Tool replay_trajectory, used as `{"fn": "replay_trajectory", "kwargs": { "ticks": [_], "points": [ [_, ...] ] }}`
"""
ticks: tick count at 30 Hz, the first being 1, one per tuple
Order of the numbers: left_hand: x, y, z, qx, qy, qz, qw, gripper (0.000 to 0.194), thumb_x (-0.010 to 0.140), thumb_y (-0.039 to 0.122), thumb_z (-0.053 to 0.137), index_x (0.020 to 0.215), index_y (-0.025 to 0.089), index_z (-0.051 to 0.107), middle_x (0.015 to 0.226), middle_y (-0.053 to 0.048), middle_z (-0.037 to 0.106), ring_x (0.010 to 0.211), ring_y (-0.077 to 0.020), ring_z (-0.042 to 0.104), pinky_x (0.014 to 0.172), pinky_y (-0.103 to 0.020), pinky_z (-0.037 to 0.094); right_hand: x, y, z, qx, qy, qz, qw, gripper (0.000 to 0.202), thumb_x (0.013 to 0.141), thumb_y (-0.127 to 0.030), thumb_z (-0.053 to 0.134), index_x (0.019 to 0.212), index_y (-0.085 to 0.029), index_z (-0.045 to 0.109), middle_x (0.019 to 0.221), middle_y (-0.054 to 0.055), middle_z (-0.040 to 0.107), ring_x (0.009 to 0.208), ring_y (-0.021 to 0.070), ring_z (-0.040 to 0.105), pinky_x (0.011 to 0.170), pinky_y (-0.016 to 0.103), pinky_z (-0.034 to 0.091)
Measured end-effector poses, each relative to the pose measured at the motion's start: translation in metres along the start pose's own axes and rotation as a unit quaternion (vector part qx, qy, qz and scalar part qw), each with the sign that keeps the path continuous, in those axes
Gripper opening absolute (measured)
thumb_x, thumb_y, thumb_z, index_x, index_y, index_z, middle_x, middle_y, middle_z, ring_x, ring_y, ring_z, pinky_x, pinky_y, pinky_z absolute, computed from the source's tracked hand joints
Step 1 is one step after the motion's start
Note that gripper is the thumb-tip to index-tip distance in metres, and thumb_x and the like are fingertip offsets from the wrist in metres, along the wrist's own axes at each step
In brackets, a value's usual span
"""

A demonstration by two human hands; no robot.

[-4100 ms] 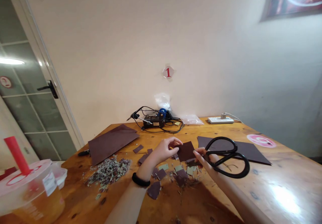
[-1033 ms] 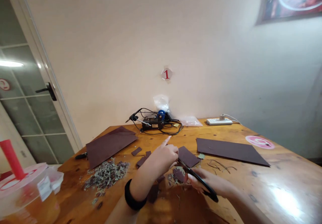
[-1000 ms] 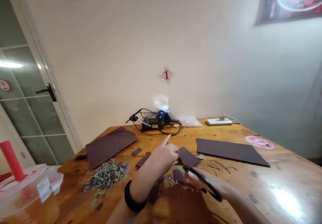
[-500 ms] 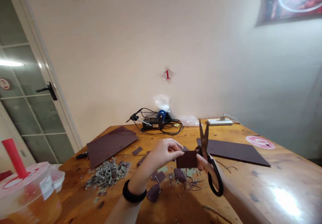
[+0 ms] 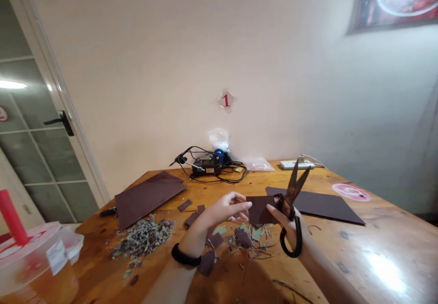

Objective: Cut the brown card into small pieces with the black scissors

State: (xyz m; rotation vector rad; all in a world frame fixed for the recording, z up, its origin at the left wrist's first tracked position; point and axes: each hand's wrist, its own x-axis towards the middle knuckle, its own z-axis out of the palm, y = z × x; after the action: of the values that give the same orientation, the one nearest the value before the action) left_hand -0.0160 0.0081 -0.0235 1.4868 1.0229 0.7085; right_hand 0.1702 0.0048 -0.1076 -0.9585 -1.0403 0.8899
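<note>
Above the brown wooden surface, open black-handled metal scissors hung from the right hand, which with the left hand pinched opposite sides of a dark-brown rectangular card between them, probably light, fairly stiff and best held near its edges.

A cream wall, shading to grey at right, backs a glossy orange-brown wooden table. A pale plaque with a red numeral 1 marks the wall's middle; a red-toned framed picture hangs high at right. At left stands a pale-framed door with grey-green glass panes and a black lever handle. Light glares off the table's near right.
</note>
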Motion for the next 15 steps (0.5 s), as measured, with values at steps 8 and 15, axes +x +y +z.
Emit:
{"fn": "replay_trajectory", "kwargs": {
  "ticks": [8, 15],
  "points": [
    [0.008, -0.01, -0.006, 0.058, -0.006, 0.099, 0.993, 0.029, 0.067, 0.037, 0.075, 0.076, 0.016, 0.058, 0.073, 0.001, 0.059, 0.069, -0.0133, 0.057, 0.067, -0.027, 0.045, -0.003, -0.007, 0.0, -0.019, 0.031, -0.028, 0.999, 0.043, 0.065, -0.057, 0.07, 0.085, -0.023, 0.052, 0.078, 0.0, 0.052, 0.074, 0.0193, 0.05, 0.07, 0.031, 0.042],
    [-0.005, 0.014, -0.025, -0.021, 0.183, 0.179, 0.966, 0.033, 0.063, 0.043, 0.077, 0.071, 0.018, 0.056, 0.069, 0.001, 0.061, 0.07, -0.0137, 0.061, 0.076, -0.028, 0.049, -0.007, 0.001, 0.009, -0.015, -0.042, 0.012, 0.999, 0.044, 0.073, -0.067, 0.056, 0.078, -0.023, 0.053, 0.072, 0.001, 0.056, 0.073, 0.0217, 0.056, 0.067, 0.032, 0.046]
  ]
}}
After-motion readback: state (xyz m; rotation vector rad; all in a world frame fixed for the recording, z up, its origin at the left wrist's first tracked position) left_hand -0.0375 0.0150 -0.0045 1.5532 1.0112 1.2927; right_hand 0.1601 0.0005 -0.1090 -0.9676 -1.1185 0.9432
